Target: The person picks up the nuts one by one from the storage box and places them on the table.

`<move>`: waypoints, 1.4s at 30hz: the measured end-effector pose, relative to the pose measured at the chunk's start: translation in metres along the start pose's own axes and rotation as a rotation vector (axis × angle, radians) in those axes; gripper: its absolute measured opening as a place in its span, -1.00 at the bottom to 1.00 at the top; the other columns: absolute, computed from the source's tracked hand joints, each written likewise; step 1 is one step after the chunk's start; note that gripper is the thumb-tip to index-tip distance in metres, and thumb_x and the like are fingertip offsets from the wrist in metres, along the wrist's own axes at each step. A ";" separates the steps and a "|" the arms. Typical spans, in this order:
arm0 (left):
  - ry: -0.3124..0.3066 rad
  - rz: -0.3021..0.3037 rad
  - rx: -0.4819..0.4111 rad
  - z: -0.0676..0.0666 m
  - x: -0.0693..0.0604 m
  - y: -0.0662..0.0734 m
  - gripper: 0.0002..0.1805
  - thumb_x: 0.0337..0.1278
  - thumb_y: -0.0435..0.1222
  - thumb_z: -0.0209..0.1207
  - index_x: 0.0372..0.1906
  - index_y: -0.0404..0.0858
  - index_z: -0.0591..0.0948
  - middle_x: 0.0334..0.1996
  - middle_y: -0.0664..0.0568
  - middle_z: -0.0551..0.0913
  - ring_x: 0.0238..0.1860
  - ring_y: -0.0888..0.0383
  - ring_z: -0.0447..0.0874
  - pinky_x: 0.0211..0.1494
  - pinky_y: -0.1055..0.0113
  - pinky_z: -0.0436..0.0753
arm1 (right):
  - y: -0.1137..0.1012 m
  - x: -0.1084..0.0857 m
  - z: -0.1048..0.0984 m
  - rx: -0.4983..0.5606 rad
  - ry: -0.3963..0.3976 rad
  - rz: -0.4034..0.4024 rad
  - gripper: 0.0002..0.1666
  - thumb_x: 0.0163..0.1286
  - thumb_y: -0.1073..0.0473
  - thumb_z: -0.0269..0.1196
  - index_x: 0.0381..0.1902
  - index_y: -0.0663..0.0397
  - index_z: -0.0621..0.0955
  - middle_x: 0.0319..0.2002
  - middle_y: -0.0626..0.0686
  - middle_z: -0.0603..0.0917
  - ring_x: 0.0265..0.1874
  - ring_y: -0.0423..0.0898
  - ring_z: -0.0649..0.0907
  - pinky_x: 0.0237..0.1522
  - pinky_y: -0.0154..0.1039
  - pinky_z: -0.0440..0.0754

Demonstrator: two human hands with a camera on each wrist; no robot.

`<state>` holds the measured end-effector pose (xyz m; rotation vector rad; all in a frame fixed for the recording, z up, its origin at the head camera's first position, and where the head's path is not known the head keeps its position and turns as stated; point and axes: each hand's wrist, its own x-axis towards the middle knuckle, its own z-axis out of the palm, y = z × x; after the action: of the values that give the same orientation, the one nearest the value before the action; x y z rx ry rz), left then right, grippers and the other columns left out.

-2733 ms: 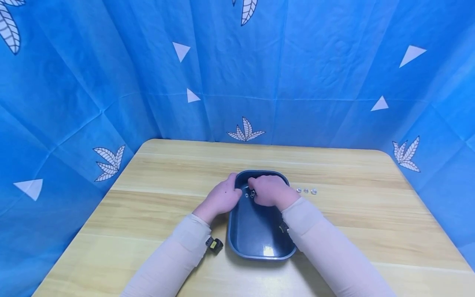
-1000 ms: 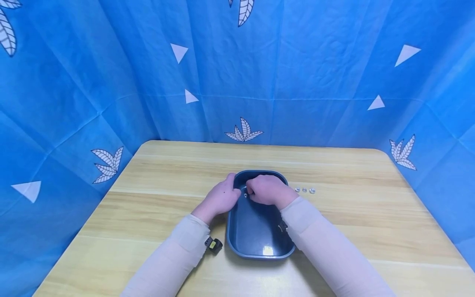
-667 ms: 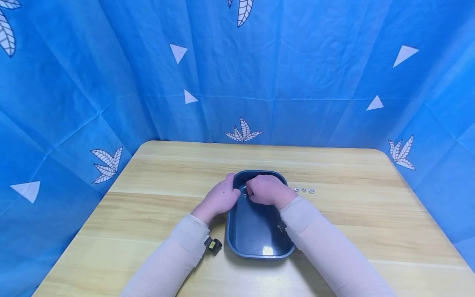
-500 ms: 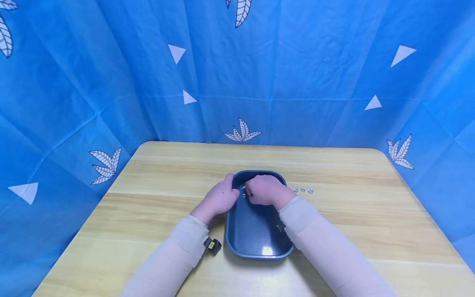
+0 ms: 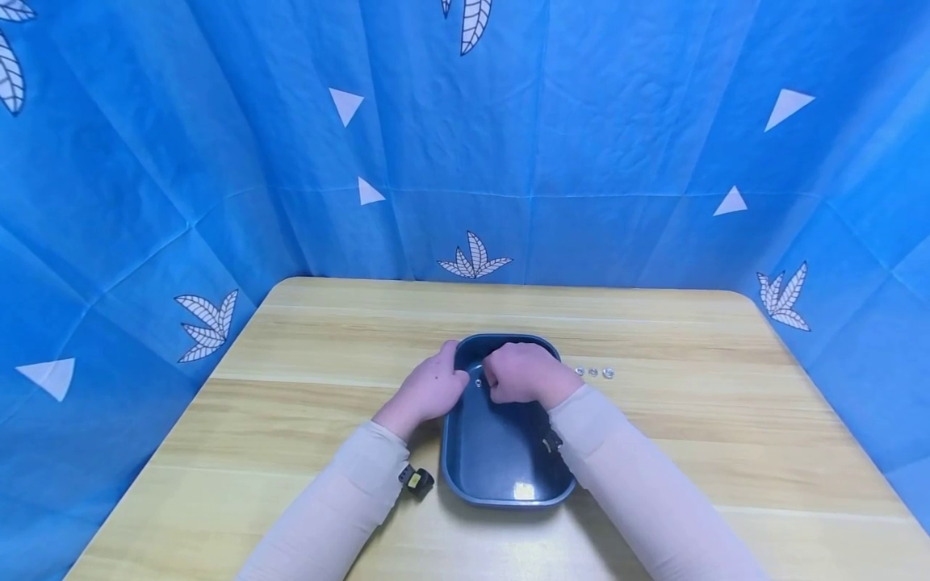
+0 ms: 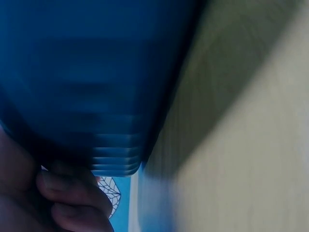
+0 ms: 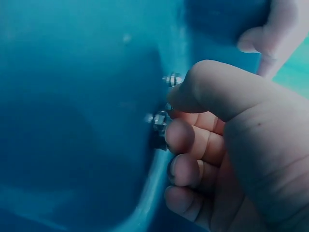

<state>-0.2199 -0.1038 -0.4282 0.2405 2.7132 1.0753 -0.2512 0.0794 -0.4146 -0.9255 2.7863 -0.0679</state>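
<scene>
A deep blue plastic tub [image 5: 501, 460] stands on the table. My left hand [image 5: 430, 381] grips its far left wall, thumb over the rim; the left wrist view shows curled fingers [image 6: 77, 193] against the tub's outside. Inside the tub's far end is my right hand [image 5: 521, 373], fingers curled. In the right wrist view its thumb and index finger pinch at a small shiny metal nut [image 7: 159, 121], partly hidden by the fingertips. Another small metal nut [image 7: 174, 79] lies just beyond the thumb. In the head view one nut [image 5: 478, 383] shows on the tub floor, left of the right hand.
Three small shiny ring-like pieces [image 5: 593, 373] lie in a row on the wooden table [image 5: 690, 484], right of the tub. A blue patterned cloth [image 5: 617, 121] hangs behind and beside the table.
Metal pieces visible by the right fingertips 2.7 seconds ago are now covered by that hand. Lately the right hand has shifted very slightly right. The left hand keeps its grip on the tub.
</scene>
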 end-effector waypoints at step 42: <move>0.027 0.009 -0.007 0.000 0.002 -0.002 -0.38 0.46 -0.18 -0.01 0.53 -0.20 0.23 0.08 -0.07 0.58 -0.16 0.01 0.58 -0.10 0.13 0.59 | 0.008 -0.021 -0.024 0.225 0.205 -0.008 -0.98 0.21 0.16 0.29 -0.39 -0.08 0.62 -0.62 -0.18 0.56 -0.57 -0.18 0.54 -0.42 -0.26 0.52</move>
<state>-0.2218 -0.1049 -0.4301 0.2397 2.7345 1.0976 -0.2440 0.0978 -0.3883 -0.9186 2.8798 -0.4930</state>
